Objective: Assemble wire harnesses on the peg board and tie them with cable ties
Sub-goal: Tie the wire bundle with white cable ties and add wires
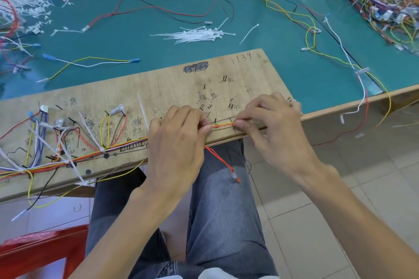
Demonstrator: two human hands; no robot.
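Both hands are down at the near edge of the board (172, 84), working the same red-and-yellow wires (223, 124). The left hand (179, 136) pinches them with curled fingers. The right hand (269, 120) pinches them just to its right, with only a short stretch showing between the two. The bundle runs off left along the board edge, tied in a few spots. One red lead (221, 159) dangles over the lap. Loose ties (199, 35) sit piled on the table (136, 29) behind the board.
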